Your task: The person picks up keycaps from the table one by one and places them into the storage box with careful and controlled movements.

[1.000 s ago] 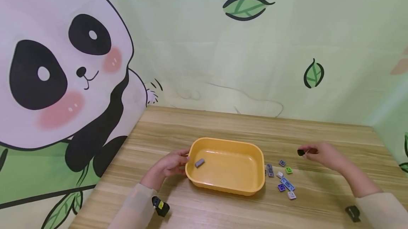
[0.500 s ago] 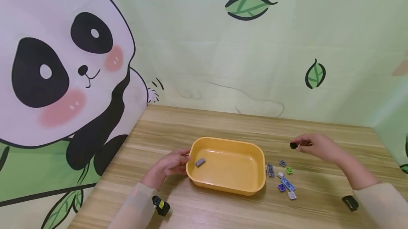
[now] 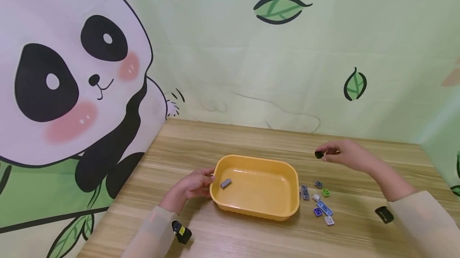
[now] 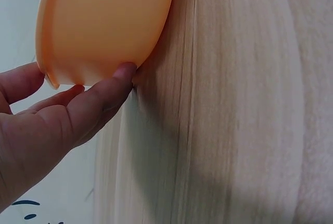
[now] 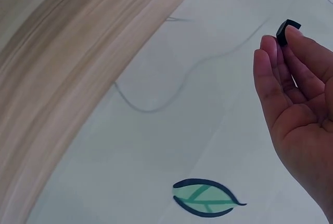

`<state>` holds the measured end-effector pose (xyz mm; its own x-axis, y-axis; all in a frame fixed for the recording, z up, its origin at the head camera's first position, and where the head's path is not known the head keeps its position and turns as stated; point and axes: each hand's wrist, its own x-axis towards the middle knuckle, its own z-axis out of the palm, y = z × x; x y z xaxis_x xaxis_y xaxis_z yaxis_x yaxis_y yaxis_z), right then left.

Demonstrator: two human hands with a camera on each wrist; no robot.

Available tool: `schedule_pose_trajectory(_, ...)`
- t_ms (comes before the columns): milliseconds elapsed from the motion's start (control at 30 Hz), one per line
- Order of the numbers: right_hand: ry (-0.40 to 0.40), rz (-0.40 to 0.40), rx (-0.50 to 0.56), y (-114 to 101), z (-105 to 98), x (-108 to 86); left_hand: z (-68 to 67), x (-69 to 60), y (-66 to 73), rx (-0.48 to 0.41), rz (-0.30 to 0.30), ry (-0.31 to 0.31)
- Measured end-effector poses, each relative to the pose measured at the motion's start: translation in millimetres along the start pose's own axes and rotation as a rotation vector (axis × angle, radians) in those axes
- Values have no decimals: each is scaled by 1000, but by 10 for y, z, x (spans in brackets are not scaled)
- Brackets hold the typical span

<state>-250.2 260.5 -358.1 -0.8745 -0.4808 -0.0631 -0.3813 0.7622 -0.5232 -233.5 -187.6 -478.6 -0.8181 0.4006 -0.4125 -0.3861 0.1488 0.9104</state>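
Observation:
My right hand (image 3: pixel 346 154) pinches a small black block (image 3: pixel 319 154) between thumb and fingertips, above the table's back right. The right wrist view shows the block (image 5: pixel 285 32) at the fingertips. My left hand (image 3: pixel 194 184) touches the left end of a yellow plastic tub (image 3: pixel 256 215). In the left wrist view, its spread, fairly straight fingers (image 4: pixel 99 96) rest against the tub's outer wall and rim. Inside the tub, at the left, lies a small grey brick (image 3: pixel 226 183).
Several loose bricks lie right of the tub, including green (image 3: pixel 325 192), long blue (image 3: pixel 325 207), purple (image 3: pixel 318 212) and white (image 3: pixel 329 221) ones. A black-and-yellow piece (image 3: pixel 181 233) stands by the left sleeve. A dark curved piece (image 3: pixel 384 214) lies by the right sleeve. A printed cloth (image 3: pixel 230 58) backs the table.
My right hand has moved left and away from me, with the black block still pinched. The left hand and the tub have stayed in place.

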Motion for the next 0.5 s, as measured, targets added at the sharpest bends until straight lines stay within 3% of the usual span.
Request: schedule_pose_trajectory(500, -51, -55, 52, -278, 19, 212, 7, 5, -23, -15, -10, 7)
